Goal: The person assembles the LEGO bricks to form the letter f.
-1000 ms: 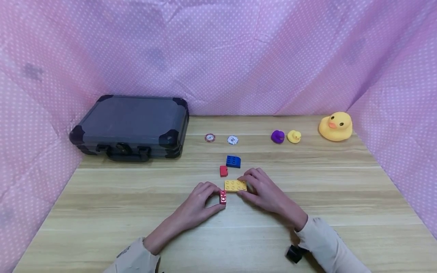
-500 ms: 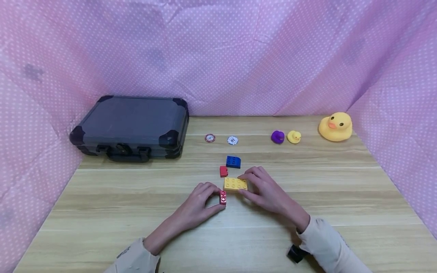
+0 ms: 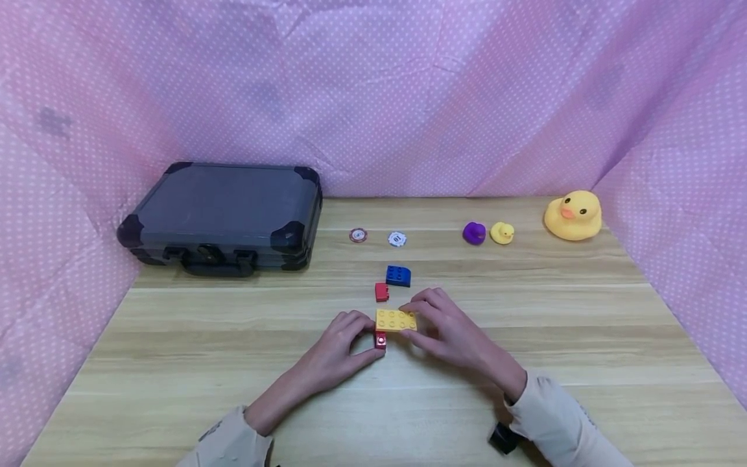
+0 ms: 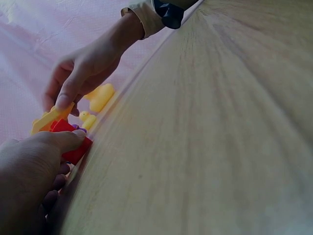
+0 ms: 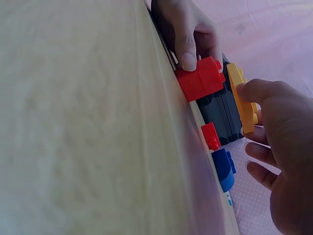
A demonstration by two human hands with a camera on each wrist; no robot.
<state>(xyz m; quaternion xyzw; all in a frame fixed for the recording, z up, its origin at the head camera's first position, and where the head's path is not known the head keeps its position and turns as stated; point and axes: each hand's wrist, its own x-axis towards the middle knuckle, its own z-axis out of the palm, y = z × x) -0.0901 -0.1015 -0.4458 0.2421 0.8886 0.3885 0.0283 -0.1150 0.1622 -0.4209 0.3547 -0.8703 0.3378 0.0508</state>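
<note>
Yellow brick [image 3: 390, 320] pinched in the right hand [image 3: 446, 327], I have it just above the red block [image 3: 380, 341] the left hand [image 3: 337, 349] grips on the table [image 3: 192, 344]: aligning, I judge, so next I need them squared before pressing down.

The long brick [image 3: 390, 320] is yellow — the cloth [image 3: 373, 97] pink (white-dotted).

- Left sleeve [image 3: 229, 443]: long, pale beige cloth, a small dark marking [image 3: 211, 431] on it
- Right sleeve [image 3: 563, 421]: the same beige, loose and creased, with a wide cuff [image 4: 145, 18]
- Black device [image 3: 504, 438]: small, worn at the right sleeve's end, boxy from above, rounder in the left wrist view
- Left hand [image 3: 338, 350]: bare, with a short thumbnail [image 5: 189, 61]
- Right hand [image 3: 448, 329]: bare too
</note>
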